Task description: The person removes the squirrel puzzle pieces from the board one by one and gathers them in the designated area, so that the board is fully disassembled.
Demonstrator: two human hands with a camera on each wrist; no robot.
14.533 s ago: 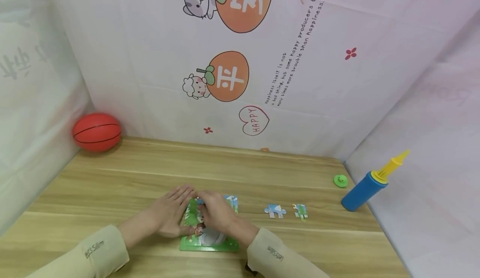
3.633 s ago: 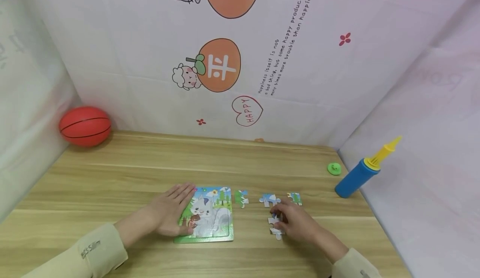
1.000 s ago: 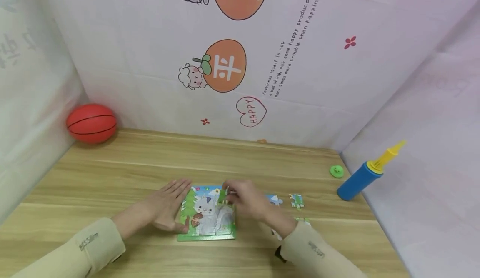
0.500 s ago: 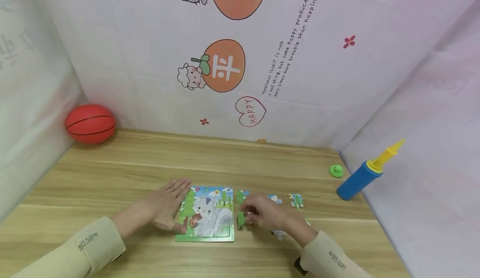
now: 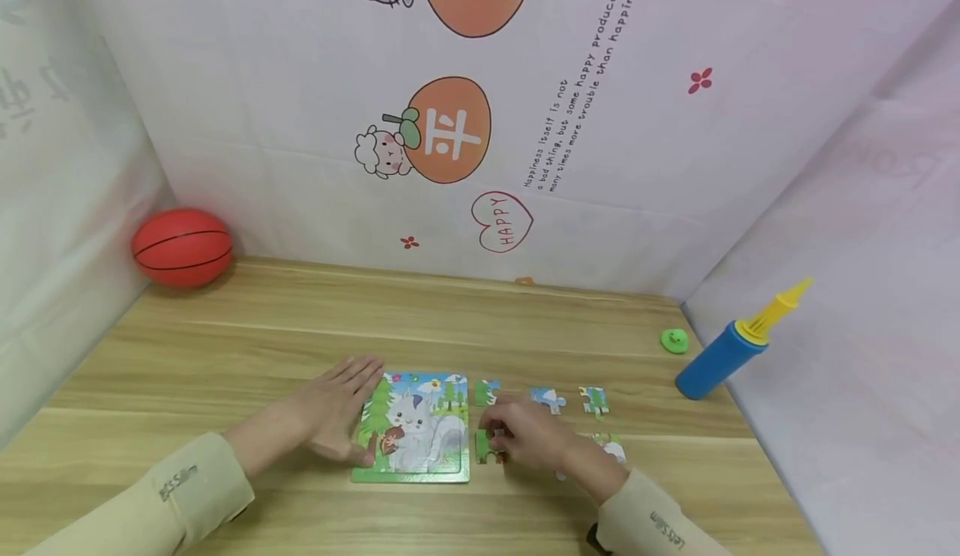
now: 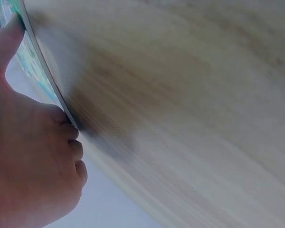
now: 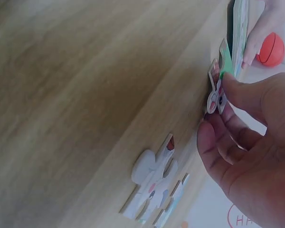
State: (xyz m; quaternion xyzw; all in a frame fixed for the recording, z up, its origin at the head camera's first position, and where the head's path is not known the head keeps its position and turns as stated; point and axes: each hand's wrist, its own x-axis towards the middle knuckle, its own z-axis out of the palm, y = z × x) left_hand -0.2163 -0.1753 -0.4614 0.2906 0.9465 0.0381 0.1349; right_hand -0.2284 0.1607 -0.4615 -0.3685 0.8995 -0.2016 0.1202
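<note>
I'm watching the right hand (image 5: 528,433), whose fingers are pinching a green-edged jigsaw piece (image 5: 482,449), presumably by its edge because it is thin. That piece is sitting between thumb and fingertips, just right of the squirrel jigsaw (image 5: 427,433). The left hand's (image 5: 335,414) fingers are lying extended by that jigsaw's left edge, likely steadying it. Beyond, a tree piece (image 5: 595,399) is lying on the bench (image 5: 315,331).

Square puzzle board (image 5: 420,428), printed with a grey squirrel, lies flat; just right: a green-and-brown jigsaw piece (image 5: 483,448).
</note>
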